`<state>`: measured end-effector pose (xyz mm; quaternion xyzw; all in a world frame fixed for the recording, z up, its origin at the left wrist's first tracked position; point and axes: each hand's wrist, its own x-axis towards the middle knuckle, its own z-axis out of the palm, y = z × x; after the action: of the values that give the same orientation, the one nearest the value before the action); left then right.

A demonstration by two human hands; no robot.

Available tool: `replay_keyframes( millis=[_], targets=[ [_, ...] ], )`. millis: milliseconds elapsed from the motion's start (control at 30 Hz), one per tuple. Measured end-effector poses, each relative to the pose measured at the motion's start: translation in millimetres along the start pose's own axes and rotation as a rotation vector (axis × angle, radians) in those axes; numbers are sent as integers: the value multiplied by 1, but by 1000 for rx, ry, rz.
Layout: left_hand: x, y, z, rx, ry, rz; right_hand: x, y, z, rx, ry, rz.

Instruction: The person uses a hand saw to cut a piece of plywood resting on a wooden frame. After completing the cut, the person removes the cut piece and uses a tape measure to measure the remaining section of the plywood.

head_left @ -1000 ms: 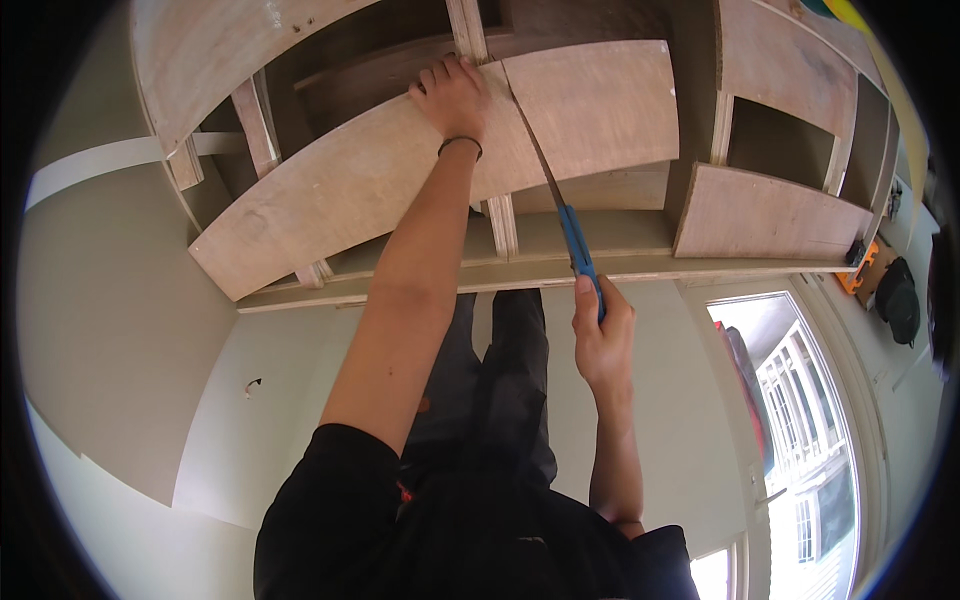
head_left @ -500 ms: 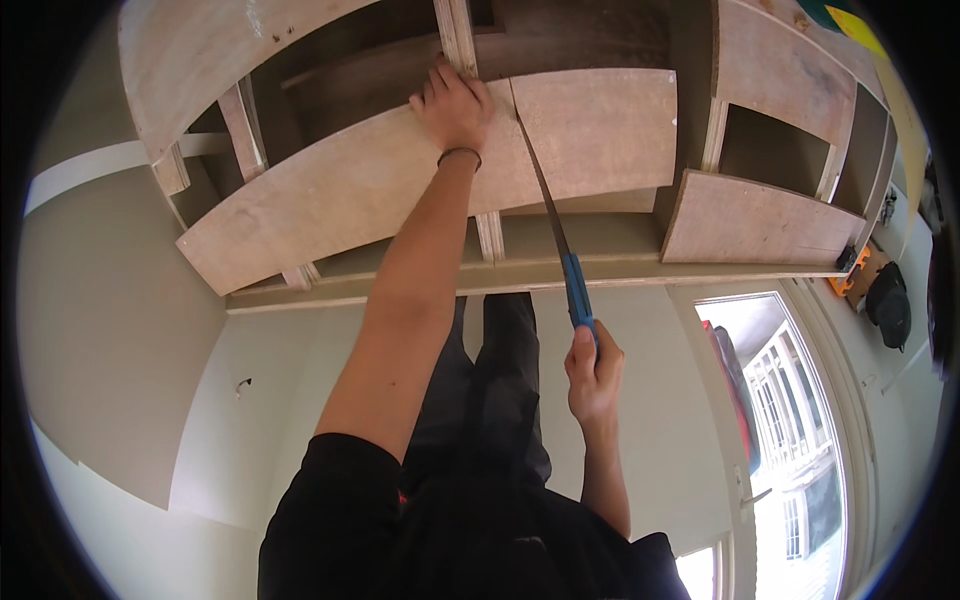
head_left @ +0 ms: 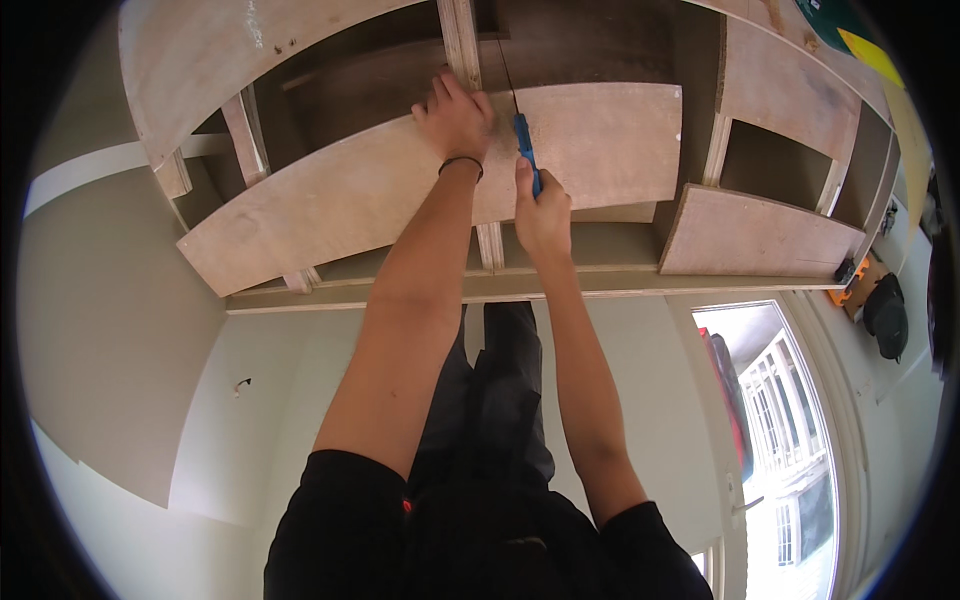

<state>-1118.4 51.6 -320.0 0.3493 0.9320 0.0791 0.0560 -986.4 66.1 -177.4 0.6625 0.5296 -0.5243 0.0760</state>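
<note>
A long pale plywood board lies across the wooden frame in front of me. My left hand bears down on it at the middle, fingers bent over its far edge beside an upright slat. My right hand is wrapped round the blue handle of a handsaw, just right of the left hand. The thin dark blade reaches past the board's far edge into the opening. My right hand and the handle hide most of the cut line.
More plywood panels cover parts of the frame, with open compartments between. A shorter board leans at the right. Below the frame's near rail are my legs. A bright glazed door stands at lower right, near a dark cap.
My right hand has pushed the saw far forward, up over the board, and the blade now runs beyond the far edge. The board's right part has dropped slightly; my left hand has stayed put.
</note>
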Motion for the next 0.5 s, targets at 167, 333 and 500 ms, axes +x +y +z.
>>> replay_keyframes(
  millis=[167,333,500],
  targets=[
    [-2,-2,0,-1,19,30,-126,66,-51,10,-53,42],
    [-4,-2,1,7,27,51,-214,86,-104,31,-140,110],
    [-3,2,-1,19,-25,3,-49,27,-25,-78,76,-39]
  ],
)
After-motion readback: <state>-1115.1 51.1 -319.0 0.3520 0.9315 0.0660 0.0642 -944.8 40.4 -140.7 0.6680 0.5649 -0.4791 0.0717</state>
